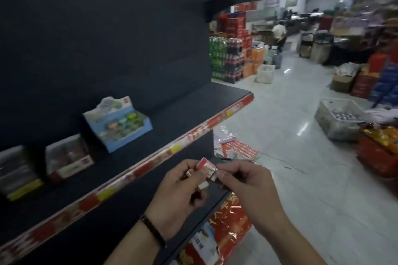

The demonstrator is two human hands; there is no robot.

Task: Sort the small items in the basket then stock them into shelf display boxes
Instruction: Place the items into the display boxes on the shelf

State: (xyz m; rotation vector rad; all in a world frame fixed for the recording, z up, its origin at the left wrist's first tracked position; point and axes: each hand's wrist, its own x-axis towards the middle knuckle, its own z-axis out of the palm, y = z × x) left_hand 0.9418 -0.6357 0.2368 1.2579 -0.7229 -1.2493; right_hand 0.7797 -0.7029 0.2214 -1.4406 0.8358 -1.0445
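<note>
While both hands meet just off the near edge of the black metal shelf (193,109), they share a small cluster of red-and-white cardboard boxes (206,168). The left hand (176,196), with a thin black wristband (153,231) on its wrist, has its fingers curled round the lower boxes. The right hand (247,187) pinches the right end of the topmost box between thumb and fingertips. The cluster is held in the air, near the red-and-yellow price strip (215,120) that runs along the shelf's front, but not touching it.

Three display boxes stand on the shelf to the left. Farthest is a light blue open-fronted carton (117,123) with green and pale items in it; left of it is a red-and-white carton (69,157), and at the left edge a grey carton with a yellow base (19,172). All three are blurred, so I cannot read their print.

Below the hands lies crumpled red foil packaging (228,221). On the pale floor to the right sits a white plastic crate (336,118).
</note>
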